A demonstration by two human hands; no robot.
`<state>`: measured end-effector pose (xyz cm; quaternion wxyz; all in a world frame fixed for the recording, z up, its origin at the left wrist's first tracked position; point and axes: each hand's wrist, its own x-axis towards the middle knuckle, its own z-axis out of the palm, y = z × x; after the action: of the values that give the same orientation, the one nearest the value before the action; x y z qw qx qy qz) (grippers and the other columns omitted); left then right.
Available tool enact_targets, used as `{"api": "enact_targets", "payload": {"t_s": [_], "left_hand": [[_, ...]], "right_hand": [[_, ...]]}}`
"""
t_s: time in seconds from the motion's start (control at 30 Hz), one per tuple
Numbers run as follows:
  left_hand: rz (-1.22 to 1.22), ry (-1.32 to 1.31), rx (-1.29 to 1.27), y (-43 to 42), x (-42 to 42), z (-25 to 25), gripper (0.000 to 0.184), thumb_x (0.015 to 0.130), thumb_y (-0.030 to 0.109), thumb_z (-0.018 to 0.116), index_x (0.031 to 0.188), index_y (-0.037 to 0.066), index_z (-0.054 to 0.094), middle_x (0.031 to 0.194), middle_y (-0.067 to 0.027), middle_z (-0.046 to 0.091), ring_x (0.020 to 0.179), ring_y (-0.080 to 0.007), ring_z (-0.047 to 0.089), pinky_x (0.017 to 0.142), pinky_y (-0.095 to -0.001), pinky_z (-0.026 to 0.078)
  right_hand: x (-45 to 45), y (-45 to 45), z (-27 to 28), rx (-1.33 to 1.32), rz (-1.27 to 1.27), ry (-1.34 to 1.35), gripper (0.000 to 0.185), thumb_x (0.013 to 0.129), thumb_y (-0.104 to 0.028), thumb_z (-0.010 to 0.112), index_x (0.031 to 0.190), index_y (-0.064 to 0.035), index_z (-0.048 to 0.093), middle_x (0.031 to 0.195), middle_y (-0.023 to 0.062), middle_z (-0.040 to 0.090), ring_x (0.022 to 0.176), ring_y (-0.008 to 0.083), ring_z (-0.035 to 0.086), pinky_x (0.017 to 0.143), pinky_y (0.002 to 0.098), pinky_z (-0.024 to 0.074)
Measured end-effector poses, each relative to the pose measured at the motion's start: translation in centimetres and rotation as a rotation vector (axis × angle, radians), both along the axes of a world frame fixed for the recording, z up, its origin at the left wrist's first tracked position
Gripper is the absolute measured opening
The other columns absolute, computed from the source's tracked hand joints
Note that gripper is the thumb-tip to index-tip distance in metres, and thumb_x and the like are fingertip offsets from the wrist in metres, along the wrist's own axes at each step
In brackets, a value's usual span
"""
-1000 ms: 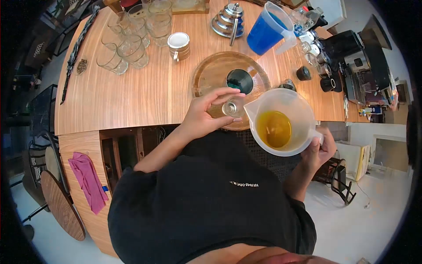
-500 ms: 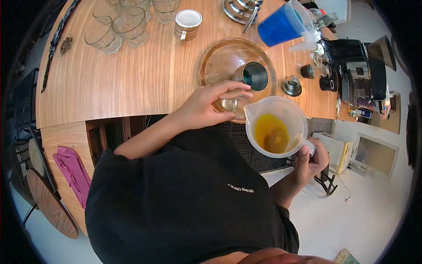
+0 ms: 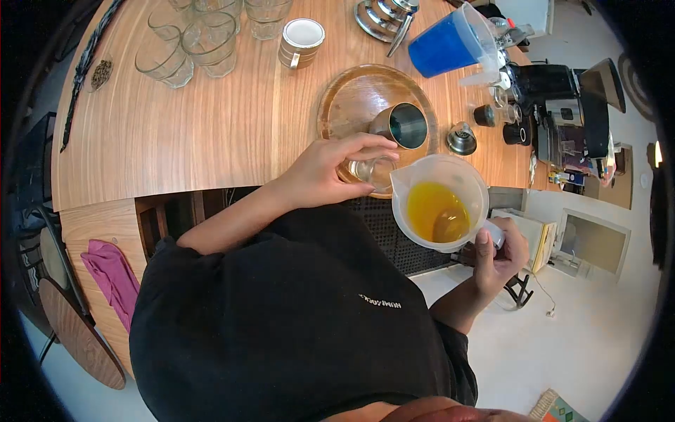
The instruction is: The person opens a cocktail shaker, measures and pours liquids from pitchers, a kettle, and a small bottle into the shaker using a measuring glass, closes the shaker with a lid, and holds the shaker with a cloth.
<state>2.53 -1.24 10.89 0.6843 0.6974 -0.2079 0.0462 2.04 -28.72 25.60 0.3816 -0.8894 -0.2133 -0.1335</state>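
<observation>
At far left, a dark braided cord [image 3: 88, 67] trails along the wooden desk [image 3: 155, 141], with a small heap of brown bits [image 3: 101, 74] just beside it; a pink cloth [image 3: 112, 278] hangs below on the desk's front panel. Clear drinking glasses [image 3: 209, 53] cluster at upper left, near a white-lined striped mug [image 3: 301, 43]. A round wooden tray [image 3: 325, 105] occupies upper center, its near edge partly behind the left hand [image 3: 327, 169], whose grip holds a small clear glass [image 3: 374, 174] between fingers and thumb. The small glass sits at center frame, its contents too unclear to tell. A silver kettle [image 3: 380, 20] stands at top center; below it, a metal cup [image 3: 406, 126] rests on the tray. Right of center, a translucent pitcher [image 3: 437, 204] of yellow liquid has its spout just beside the small glass; whether they touch is hard to tell. A jug of blue liquid [image 3: 444, 53] stands at upper right, with a metal strainer cap [image 3: 462, 139] below it. The right hand [image 3: 503, 250] closes its grip around the pitcher's handle.
</observation>
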Motion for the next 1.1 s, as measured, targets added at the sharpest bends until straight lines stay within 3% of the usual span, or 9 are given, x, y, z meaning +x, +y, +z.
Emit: {"api": "enact_targets", "payload": {"t_s": [0.8,0.9,0.97,1.1], "left_hand": [[-0.077,0.016,-0.062,-0.2,-1.7,-0.6,0.064,0.080,0.000,0.079,0.138,0.005,0.053,0.133,-0.0088,0.068,0.131,-0.0204,0.060,0.110,-0.0343,0.047],[-0.061,0.009,-0.079,-0.6,-1.9,-0.8,0.066,0.082,0.010,0.081,0.142,0.009,0.051,0.132,-0.0069,0.069,0.126,-0.0232,0.064,0.105,-0.0359,0.050],[-0.101,0.068,-0.066,-0.5,-1.9,-0.2,0.066,0.080,-0.003,0.078,0.140,0.005,0.052,0.134,-0.0090,0.068,0.131,-0.0205,0.059,0.112,-0.0347,0.046],[-0.108,0.058,-0.092,-0.9,-1.8,-0.3,0.066,0.080,-0.004,0.078,0.140,0.005,0.051,0.135,-0.0097,0.067,0.132,-0.0210,0.059,0.112,-0.0349,0.045]], "right_hand": [[-2.3,0.7,0.8,-0.125,-0.004,-0.046,0.022,0.079,-0.012,0.079,0.073,0.0000,0.062,0.056,-0.0014,0.042,0.050,0.0062,0.031,0.049,0.0242,0.0214],[-2.4,0.4,0.9,-0.131,-0.020,-0.011,0.022,0.079,-0.012,0.079,0.073,-0.0001,0.061,0.056,-0.0011,0.042,0.050,0.0066,0.031,0.049,0.0245,0.0213],[-2.3,0.2,0.9,-0.116,-0.023,0.021,0.023,0.079,-0.012,0.079,0.073,-0.0002,0.061,0.056,-0.0009,0.042,0.049,0.0069,0.031,0.049,0.0246,0.0211],[-2.2,0.2,1.2,-0.132,-0.013,0.010,0.023,0.079,-0.012,0.079,0.073,0.0001,0.061,0.056,-0.0007,0.041,0.049,0.0074,0.030,0.049,0.0246,0.0207]]}}
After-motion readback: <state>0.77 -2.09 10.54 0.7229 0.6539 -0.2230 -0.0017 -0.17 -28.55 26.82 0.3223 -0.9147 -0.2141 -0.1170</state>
